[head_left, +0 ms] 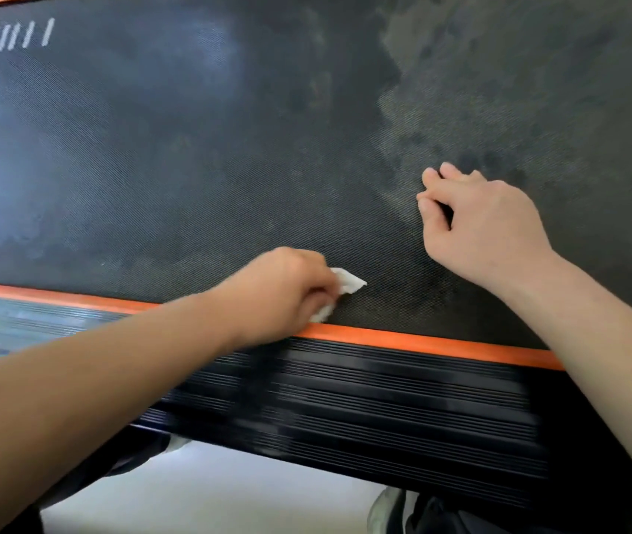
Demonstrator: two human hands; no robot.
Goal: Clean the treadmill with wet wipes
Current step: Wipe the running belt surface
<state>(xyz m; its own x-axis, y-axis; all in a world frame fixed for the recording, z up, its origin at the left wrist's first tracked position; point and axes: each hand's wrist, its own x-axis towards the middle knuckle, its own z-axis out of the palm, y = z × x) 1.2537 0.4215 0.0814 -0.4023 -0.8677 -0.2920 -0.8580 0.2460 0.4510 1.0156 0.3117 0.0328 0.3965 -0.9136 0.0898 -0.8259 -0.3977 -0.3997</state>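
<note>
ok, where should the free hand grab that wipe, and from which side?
Pinch the white corner of the wet wipe poking out past the left hand, coming from the right, where the right hand is empty; the rest is bunched inside the left hand.

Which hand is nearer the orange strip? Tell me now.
Left. The left hand, gripping the wet wipe, sits right at the orange strip; the right hand rests farther up the belt.

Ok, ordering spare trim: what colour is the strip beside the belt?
The strip is orange; head view.
</note>
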